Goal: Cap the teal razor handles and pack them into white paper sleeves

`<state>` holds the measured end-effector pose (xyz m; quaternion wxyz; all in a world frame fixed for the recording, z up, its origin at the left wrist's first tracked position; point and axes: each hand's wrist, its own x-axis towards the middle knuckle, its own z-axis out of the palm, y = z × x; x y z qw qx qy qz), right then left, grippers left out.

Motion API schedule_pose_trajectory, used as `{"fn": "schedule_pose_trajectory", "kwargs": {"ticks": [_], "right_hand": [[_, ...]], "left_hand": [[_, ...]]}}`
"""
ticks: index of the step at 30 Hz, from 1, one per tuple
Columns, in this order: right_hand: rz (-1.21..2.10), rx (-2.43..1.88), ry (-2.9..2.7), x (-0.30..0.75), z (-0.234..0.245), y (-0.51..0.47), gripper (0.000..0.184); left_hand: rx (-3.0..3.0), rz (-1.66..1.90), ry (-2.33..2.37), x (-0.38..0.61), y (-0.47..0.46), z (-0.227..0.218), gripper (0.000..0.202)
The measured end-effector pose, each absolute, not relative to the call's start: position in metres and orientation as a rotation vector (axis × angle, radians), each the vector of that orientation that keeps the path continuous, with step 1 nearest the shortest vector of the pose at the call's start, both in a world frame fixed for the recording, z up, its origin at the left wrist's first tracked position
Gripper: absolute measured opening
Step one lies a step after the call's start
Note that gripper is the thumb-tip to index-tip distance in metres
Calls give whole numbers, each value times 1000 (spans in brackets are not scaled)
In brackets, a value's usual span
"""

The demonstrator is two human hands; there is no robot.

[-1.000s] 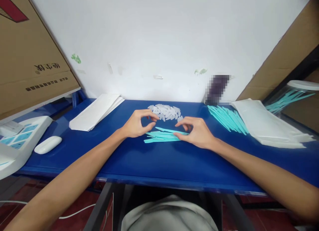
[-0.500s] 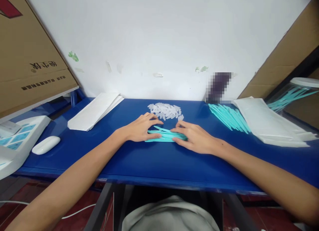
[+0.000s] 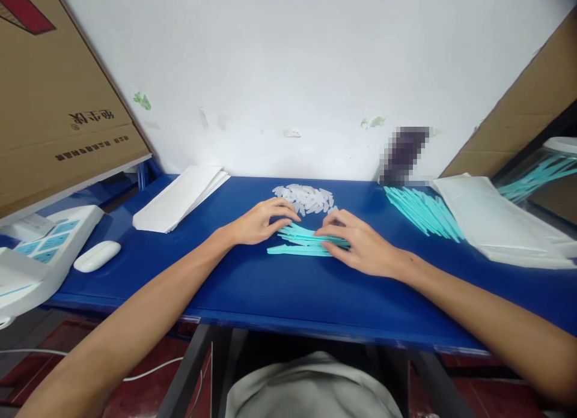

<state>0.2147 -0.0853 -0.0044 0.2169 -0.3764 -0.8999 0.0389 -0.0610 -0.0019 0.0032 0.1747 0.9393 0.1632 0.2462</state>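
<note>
A small bundle of slim turquoise plastic sticks (image 3: 300,236) lies on the blue table in front of me. My right hand (image 3: 360,242) is around their right ends, thumb on the near side and fingers on the far side. At the upper left ends is my left hand (image 3: 265,221), its thumb and curved fingers apart, the thumb tip by the sticks. One stick lies a little apart on the near side. Just beyond both hands is a heap of small whitish translucent plastic pieces (image 3: 309,198).
More turquoise sticks (image 3: 424,212) lie at right beside white pouches (image 3: 500,220). A clear jar (image 3: 541,172) holds similar sticks. At left are white paper sleeves (image 3: 180,199), a white earbud case (image 3: 97,256), a white device (image 3: 67,244) and a cardboard box (image 3: 67,93).
My left hand has loosened from the left ends of the sticks and shifted to their far side. One stick now lies separated on the near side. The whole view has shifted slightly.
</note>
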Motion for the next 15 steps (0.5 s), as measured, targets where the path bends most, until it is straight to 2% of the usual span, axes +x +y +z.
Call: {"fn": "schedule_pose_trajectory", "kwargs": {"ticks": [5, 10, 15], "right_hand": [[-16, -914, -2608, 209, -2, -93, 29], [-71, -859, -2658, 208, -4, -98, 29], [-77, -848, -2679, 207, -3, -102, 29]], "left_hand": [[2788, 914, 686, -62, -3, 6, 22], [2948, 749, 991, -63, -3, 13, 48], [2861, 597, 1080, -68, -2, 17, 53]]}}
